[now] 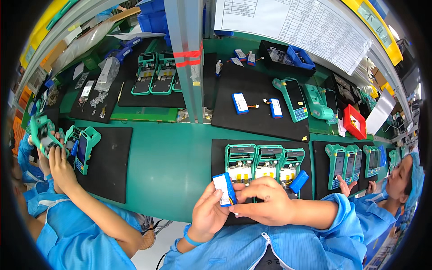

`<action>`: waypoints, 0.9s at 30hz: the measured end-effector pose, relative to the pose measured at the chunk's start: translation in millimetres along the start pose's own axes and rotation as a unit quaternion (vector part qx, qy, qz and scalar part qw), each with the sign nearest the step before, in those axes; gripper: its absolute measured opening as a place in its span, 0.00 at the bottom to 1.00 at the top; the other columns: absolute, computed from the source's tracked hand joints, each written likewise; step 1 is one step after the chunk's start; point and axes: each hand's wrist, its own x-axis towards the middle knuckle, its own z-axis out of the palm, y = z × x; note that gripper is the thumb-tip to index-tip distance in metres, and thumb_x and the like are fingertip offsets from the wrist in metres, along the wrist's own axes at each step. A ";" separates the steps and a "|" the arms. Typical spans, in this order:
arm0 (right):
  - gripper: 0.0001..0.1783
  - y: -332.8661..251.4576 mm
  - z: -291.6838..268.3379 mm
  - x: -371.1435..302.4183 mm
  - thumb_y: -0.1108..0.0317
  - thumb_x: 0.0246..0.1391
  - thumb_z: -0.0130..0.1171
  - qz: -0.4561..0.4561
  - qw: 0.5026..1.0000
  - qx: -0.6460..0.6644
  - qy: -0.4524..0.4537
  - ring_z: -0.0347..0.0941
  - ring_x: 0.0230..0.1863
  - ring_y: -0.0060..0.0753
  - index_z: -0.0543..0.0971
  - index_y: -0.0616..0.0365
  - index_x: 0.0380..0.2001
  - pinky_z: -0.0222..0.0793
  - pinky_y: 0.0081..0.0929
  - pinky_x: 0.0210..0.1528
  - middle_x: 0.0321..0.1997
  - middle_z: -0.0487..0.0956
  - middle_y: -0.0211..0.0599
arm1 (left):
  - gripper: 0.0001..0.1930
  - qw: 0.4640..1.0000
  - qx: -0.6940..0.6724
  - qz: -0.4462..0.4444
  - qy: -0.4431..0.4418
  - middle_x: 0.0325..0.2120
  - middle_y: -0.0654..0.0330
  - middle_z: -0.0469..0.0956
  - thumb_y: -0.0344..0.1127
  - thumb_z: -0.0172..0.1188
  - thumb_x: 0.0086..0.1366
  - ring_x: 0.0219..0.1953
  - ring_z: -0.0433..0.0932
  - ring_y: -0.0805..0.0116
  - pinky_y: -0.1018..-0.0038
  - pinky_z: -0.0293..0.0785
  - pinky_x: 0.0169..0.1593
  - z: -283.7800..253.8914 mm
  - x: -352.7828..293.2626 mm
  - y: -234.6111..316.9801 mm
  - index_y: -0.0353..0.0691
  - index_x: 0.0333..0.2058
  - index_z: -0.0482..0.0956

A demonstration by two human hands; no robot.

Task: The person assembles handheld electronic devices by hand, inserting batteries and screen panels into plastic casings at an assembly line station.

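Left grip [209,210] pinches a battery [222,189]; right grip [265,200], hold unclear; open green bench [171,162] borders the black mat's left edge [216,157].

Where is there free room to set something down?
Free: the green table between the left black mat and the middle mat; also the left mat's right side. Crowded: the middle mat, with three green housings and a blue battery.

Printed matter, mostly illegible
A ruled chart is borne by the white sheet [297,32] above the far edge of the surface [171,155], large characters by the yellow-framed sign [379,29]; the held blue battery's [224,190] lettering cannot be read.
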 end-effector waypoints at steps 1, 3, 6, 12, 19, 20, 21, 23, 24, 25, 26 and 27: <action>0.16 0.3 3.5 0.9 0.63 0.41 0.71 0.047 0.998 0.043 0.016 0.70 0.45 0.33 0.86 0.41 0.38 0.64 0.32 0.49 0.44 0.78 0.24 | 0.20 0.999 -0.029 -0.002 -0.033 0.50 0.44 0.73 0.34 0.40 0.71 0.51 0.76 0.55 0.63 0.76 0.51 -6.4 0.1 -2.8 0.32 0.58 0.61; 0.17 5.1 7.7 5.1 0.61 0.40 0.72 0.054 0.996 0.050 0.053 0.68 0.47 0.35 0.86 0.41 0.38 0.61 0.34 0.52 0.46 0.77 0.24 | 0.21 0.999 -0.030 -0.013 -0.030 0.50 0.44 0.73 0.34 0.40 0.71 0.51 0.76 0.55 0.63 0.76 0.50 -3.9 1.9 -3.7 0.31 0.59 0.60; 0.18 12.0 10.0 4.2 0.57 0.38 0.72 0.056 0.991 0.077 0.092 0.66 0.53 0.39 0.86 0.39 0.38 0.57 0.37 0.56 0.49 0.78 0.25 | 0.23 0.999 -0.004 -0.028 -0.016 0.51 0.48 0.73 0.34 0.40 0.72 0.53 0.74 0.58 0.66 0.74 0.51 4.3 3.0 -5.0 0.31 0.62 0.58; 0.08 18.9 8.7 -0.2 0.63 0.46 0.68 0.029 0.990 0.140 0.010 0.71 0.55 0.40 0.85 0.45 0.33 0.57 0.39 0.55 0.44 0.82 0.22 | 0.24 0.998 0.005 -0.055 -0.021 0.50 0.51 0.72 0.34 0.43 0.71 0.48 0.75 0.67 0.75 0.75 0.44 0.1 -1.6 -12.9 0.32 0.63 0.55; 0.06 18.8 3.0 -4.0 0.70 0.48 0.67 0.105 0.936 0.331 0.065 0.75 0.46 0.36 0.83 0.52 0.32 0.63 0.39 0.53 0.36 0.83 0.28 | 0.23 0.993 0.068 -0.081 -0.055 0.54 0.55 0.69 0.37 0.47 0.72 0.55 0.70 0.69 0.69 0.67 0.57 -6.1 1.9 -13.3 0.33 0.61 0.59; 0.06 20.6 0.6 -5.3 0.70 0.48 0.67 0.106 0.935 0.332 0.064 0.75 0.46 0.36 0.83 0.52 0.32 0.63 0.39 0.53 0.36 0.83 0.28 | 0.21 0.977 0.201 -0.044 -0.060 0.53 0.55 0.70 0.37 0.48 0.72 0.54 0.71 0.69 0.69 0.68 0.56 -7.2 0.6 -8.2 0.33 0.60 0.62; 0.05 23.0 -5.1 -6.4 0.70 0.48 0.67 0.153 0.926 0.339 0.056 0.76 0.42 0.35 0.83 0.54 0.31 0.64 0.38 0.53 0.34 0.83 0.28 | 0.20 0.942 0.330 -0.006 -0.063 0.51 0.56 0.71 0.36 0.49 0.72 0.53 0.72 0.69 0.69 0.69 0.55 -7.7 0.5 -3.7 0.32 0.58 0.64; 0.04 27.5 -18.1 1.0 0.70 0.47 0.68 0.208 0.930 0.302 0.012 0.77 0.35 0.33 0.83 0.56 0.28 0.66 0.35 0.51 0.30 0.82 0.31 | 0.16 0.857 0.497 0.131 0.037 0.44 0.55 0.75 0.31 0.55 0.67 0.47 0.74 0.68 0.70 0.71 0.51 -11.8 9.9 2.9 0.32 0.51 0.71; 0.05 32.9 -18.3 2.1 0.70 0.45 0.69 0.217 0.946 0.239 -0.016 0.78 0.33 0.34 0.83 0.56 0.27 0.65 0.34 0.52 0.28 0.82 0.33 | 0.15 0.784 0.578 0.201 0.100 0.43 0.54 0.76 0.30 0.56 0.65 0.45 0.74 0.68 0.71 0.71 0.50 -20.4 13.2 4.0 0.33 0.49 0.72; 0.05 35.7 -18.8 2.6 0.70 0.44 0.69 0.210 0.967 0.129 -0.064 0.77 0.32 0.35 0.82 0.56 0.26 0.65 0.34 0.52 0.26 0.81 0.32 | 0.14 0.773 0.588 0.208 0.116 0.46 0.55 0.75 0.25 0.56 0.63 0.43 0.74 0.70 0.73 0.70 0.50 -26.2 17.4 5.3 0.32 0.47 0.73; 0.05 37.5 -18.3 2.6 0.70 0.43 0.68 0.199 0.973 0.018 -0.112 0.76 0.31 0.36 0.82 0.55 0.25 0.66 0.34 0.51 0.24 0.80 0.32 | 0.14 0.776 0.585 0.206 0.118 0.46 0.55 0.75 0.25 0.56 0.63 0.43 0.74 0.70 0.73 0.70 0.50 -32.4 20.5 1.8 0.32 0.47 0.73; 0.05 38.2 -14.2 3.3 0.70 0.43 0.68 0.198 0.973 0.019 -0.119 0.76 0.31 0.36 0.82 0.55 0.25 0.66 0.34 0.51 0.24 0.80 0.32 | 0.14 0.785 0.582 0.186 0.101 0.43 0.56 0.75 0.24 0.58 0.62 0.42 0.74 0.70 0.73 0.71 0.48 -38.6 21.5 -1.1 0.32 0.47 0.73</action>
